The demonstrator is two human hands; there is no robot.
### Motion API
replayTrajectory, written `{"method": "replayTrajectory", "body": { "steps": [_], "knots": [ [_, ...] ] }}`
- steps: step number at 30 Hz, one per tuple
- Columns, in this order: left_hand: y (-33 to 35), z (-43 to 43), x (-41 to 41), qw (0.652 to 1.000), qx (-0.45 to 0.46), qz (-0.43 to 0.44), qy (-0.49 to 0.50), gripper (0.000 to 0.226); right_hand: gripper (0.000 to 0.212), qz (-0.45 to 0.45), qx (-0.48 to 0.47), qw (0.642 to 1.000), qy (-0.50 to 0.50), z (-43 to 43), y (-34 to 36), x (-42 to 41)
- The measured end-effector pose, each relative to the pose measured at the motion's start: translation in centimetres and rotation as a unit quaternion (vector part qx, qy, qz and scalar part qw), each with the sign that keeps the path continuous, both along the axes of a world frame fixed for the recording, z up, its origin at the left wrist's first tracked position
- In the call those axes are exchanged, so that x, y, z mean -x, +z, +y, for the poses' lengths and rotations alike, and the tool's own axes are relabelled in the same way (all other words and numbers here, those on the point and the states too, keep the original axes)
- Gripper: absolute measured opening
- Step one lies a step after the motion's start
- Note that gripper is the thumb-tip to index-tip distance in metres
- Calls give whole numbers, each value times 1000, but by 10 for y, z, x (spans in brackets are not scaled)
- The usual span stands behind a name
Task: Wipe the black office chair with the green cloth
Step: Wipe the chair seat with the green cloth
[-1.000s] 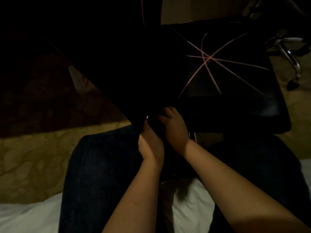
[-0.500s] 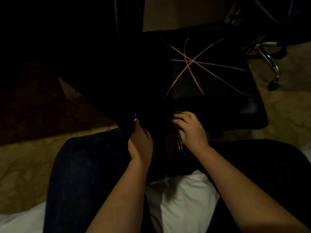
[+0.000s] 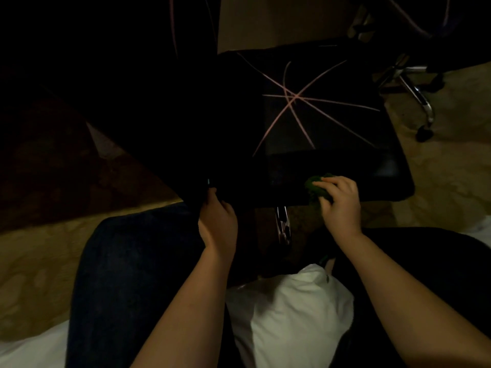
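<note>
Black office chair [image 3: 332, 123] fills the 12 o'clock half, pink lines crossing its seat. White bedding [image 3: 292, 314] lies at 6 o'clock between dark-trousered legs [image 3: 127, 274]. Centrally, the left hand [image 3: 218, 221] curls round a dark chair edge — detail lost in gloom. At its 3 o'clock, the right hand [image 3: 342, 205] clutches the green cloth [image 3: 314, 188] against the seat's near rim.
</note>
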State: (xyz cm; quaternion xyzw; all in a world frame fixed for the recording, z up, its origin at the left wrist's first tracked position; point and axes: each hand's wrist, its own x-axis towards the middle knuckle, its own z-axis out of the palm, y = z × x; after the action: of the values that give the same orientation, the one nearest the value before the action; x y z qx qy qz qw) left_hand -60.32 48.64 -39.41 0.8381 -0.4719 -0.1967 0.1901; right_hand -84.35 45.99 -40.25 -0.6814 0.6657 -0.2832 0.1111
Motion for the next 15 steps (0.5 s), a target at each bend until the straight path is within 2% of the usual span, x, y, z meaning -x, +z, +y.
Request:
{"method": "replayTrajectory", "body": {
  "steps": [5, 8, 11, 15],
  "knots": [
    [-1, -1, 1, 1000, 19, 8, 23, 37, 40, -23, -19, 996, 81, -7, 2, -41],
    [-4, -1, -1, 999, 16, 6, 27, 40, 39, -57, -16, 994, 92, -9, 1, -68],
    [-5, -2, -2, 999, 20, 11, 40, 39, 35, -63, 1, 989, 133, -16, 2, -99],
    [-6, -3, -6, 999, 14, 18, 44, 38, 28, -58, -35, 982, 177, -22, 4, -143]
  ]
}}
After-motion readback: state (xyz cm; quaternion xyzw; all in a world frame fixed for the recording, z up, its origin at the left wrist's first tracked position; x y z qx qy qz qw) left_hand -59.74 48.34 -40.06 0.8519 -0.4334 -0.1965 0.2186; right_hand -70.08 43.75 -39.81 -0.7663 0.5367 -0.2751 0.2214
